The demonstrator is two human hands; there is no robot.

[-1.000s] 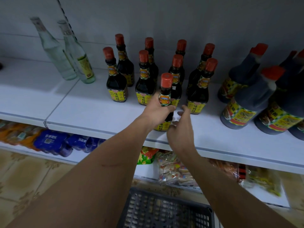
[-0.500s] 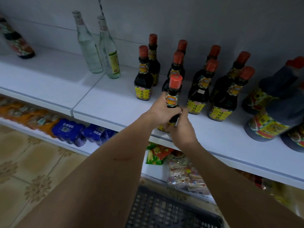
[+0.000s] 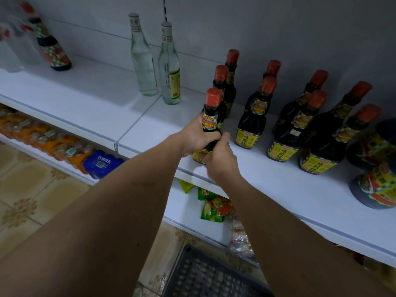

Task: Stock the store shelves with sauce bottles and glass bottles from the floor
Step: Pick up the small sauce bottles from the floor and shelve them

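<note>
We find the placing step in hand. The left hand (image 3: 196,139) is wrapped round the waist of a small soy sauce bottle (image 3: 211,116) with a red cap, and the right hand (image 3: 220,157) grips the same bottle lower down, its fingers curled against the base. The bottle stands upright at the front edge of the white shelf (image 3: 278,185), at the near end of the left-hand file of matching red-capped sauce bottles (image 3: 252,123). Its foot is covered by the hands, so we cannot tell whether it rests on the shelf surface.

Further observations: two clear glass bottles (image 3: 169,82) stand to the left of the sauce group, near the back wall. Larger dark jugs (image 3: 377,185) occupy the right end of the shelf. A dark plastic crate (image 3: 212,275) sits on the floor below; its contents are not visible from here.

Our judgement: the bottle is at or very near its final position. The next move calls for settling it flat, in line with the file behind it and a little back from the lip, since it stands close to the edge. Both hands should then let go without nudging the neighbouring bottle just behind, and return to the crate for further stock.
</note>
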